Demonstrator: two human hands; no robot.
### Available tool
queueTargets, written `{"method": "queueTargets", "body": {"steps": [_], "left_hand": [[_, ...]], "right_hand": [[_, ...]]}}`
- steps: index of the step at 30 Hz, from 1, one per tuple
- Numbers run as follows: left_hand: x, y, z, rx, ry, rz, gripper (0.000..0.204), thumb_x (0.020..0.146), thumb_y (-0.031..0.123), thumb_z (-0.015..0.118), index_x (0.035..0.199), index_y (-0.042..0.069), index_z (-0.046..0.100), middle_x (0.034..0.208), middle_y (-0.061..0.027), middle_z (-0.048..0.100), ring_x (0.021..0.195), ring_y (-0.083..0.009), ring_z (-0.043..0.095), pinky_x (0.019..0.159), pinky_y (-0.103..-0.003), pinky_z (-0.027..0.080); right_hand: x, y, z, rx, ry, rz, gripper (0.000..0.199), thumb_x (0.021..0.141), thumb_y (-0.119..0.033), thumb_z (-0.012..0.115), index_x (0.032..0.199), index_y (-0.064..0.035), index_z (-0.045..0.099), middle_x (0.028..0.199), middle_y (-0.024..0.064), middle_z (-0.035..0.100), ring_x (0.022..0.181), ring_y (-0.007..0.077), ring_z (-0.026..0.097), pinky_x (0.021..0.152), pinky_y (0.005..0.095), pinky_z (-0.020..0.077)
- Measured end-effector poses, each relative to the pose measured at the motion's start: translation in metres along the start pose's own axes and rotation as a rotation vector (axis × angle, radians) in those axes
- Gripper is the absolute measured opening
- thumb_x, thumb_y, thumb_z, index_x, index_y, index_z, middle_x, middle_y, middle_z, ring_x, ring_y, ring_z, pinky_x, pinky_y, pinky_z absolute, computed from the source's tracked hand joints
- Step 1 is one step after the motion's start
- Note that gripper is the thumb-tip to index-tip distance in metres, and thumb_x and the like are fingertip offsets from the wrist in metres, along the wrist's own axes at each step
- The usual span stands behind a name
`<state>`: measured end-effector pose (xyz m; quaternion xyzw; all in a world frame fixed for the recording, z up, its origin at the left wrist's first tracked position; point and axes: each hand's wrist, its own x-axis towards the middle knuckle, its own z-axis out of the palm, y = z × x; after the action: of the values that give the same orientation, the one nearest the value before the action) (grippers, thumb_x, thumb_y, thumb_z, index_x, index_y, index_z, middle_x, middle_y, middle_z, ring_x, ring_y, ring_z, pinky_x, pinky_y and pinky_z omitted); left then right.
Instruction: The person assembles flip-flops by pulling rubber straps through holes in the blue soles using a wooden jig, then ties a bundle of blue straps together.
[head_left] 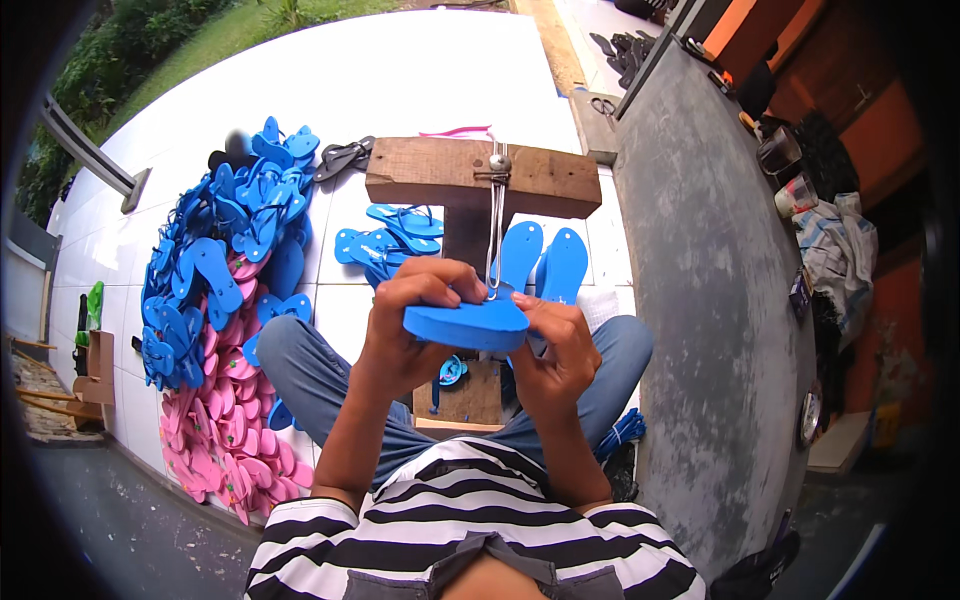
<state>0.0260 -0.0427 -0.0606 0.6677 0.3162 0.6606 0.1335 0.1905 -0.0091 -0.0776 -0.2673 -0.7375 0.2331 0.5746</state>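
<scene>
My left hand (pixel 405 320) and my right hand (pixel 555 345) both grip a blue flip-flop sole (pixel 465 325), held flat above my lap. A thin metal hook tool (pixel 496 220) hangs from a T-shaped wooden stand (pixel 430 170) and comes down to the sole's upper face between my thumbs. Two bare blue soles (pixel 545 262) lie on the tiles just past the stand's post. A few finished blue sandals with straps (pixel 390 235) lie left of the post.
A big heap of blue sandals (pixel 215 260) and pink ones (pixel 225 420) covers the white tiled floor at my left. Dark sandals (pixel 345 155) lie beyond. A grey concrete ledge (pixel 710 290) runs along my right, with cups, cloth and scissors. Blue straps (pixel 620 432) lie by my right knee.
</scene>
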Motion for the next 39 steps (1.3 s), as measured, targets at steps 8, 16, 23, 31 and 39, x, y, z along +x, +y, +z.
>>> {"method": "queueTargets", "body": {"steps": [8,16,23,31,39], "left_hand": [[-0.001,-0.002,0.002,-0.083,0.089,-0.148,0.049,0.079,0.003,0.078,0.108,0.009,0.039,0.101,-0.016,0.053,0.088,-0.0258,0.059,0.087,-0.043,0.051],[0.072,0.006,-0.011,0.82,-0.067,-0.236,0.062,0.075,0.019,0.082,0.126,0.007,0.048,0.136,-0.0127,0.046,0.125,-0.0336,0.04,0.105,-0.044,0.029],[0.05,-0.003,-0.035,0.879,0.225,-0.04,0.044,0.077,0.013,0.08,0.114,0.007,0.058,0.116,-0.0108,0.061,0.108,-0.0273,0.053,0.094,-0.04,0.04],[-0.043,0.014,-0.034,0.671,-0.621,-0.143,0.028,0.073,0.005,0.069,0.1,0.012,0.068,0.112,-0.0034,0.065,0.115,-0.0307,0.055,0.095,-0.045,0.048],[-0.055,0.009,0.011,0.807,-0.341,0.022,0.021,0.072,0.015,0.08,0.091,0.015,0.072,0.087,0.0019,0.068,0.087,-0.0211,0.064,0.07,-0.033,0.053]], "right_hand": [[0.01,-0.008,0.001,0.047,-0.014,0.077,0.024,0.074,0.003,0.08,0.092,-0.0035,0.066,0.099,0.0115,0.068,0.086,0.0216,0.069,0.074,0.0315,0.0579],[0.033,0.017,0.038,0.236,0.072,0.437,0.018,0.083,-0.008,0.077,0.09,-0.0008,0.062,0.086,0.0086,0.061,0.072,0.0141,0.063,0.06,0.0278,0.0509],[0.026,0.02,0.049,0.111,0.0,0.607,0.035,0.087,-0.021,0.077,0.104,-0.0023,0.052,0.092,0.0065,0.058,0.074,0.0114,0.057,0.062,0.0277,0.0493],[-0.112,0.015,0.049,0.625,-0.808,0.762,0.034,0.101,-0.033,0.055,0.1,0.0006,0.06,0.075,0.0059,0.063,0.068,0.0134,0.06,0.066,0.0287,0.0473],[-0.065,0.019,-0.037,0.524,-0.107,0.933,0.024,0.094,-0.022,0.069,0.103,0.0008,0.066,0.083,0.0033,0.066,0.073,0.0092,0.062,0.065,0.0243,0.0501]]}}
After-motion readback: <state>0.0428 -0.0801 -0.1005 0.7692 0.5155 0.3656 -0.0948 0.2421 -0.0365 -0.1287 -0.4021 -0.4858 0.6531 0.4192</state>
